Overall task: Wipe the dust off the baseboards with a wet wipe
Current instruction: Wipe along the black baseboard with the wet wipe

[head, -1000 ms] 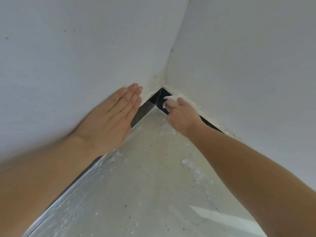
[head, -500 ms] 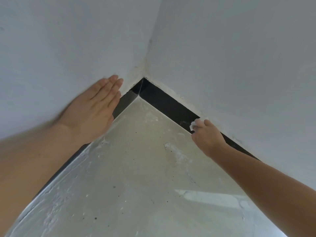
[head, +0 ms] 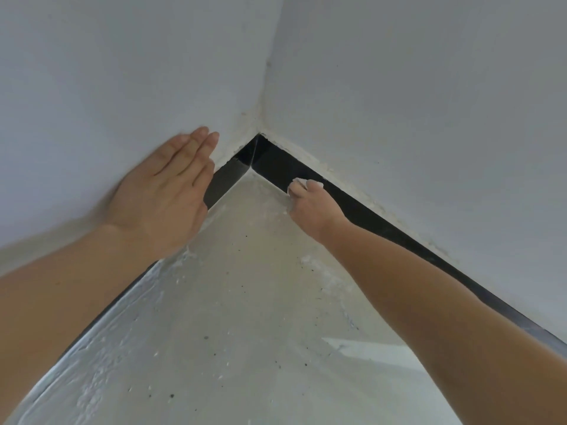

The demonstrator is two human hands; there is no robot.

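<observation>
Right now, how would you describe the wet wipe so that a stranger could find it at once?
From the corner where two white walls meet, follow the black baseboard rightward to the right hand. The wet wipe is the small crumpled white wad poking out of its grip, the only white thing against that black strip.

We find no readable text, label, brand, number or sign anywhere in view.
</observation>
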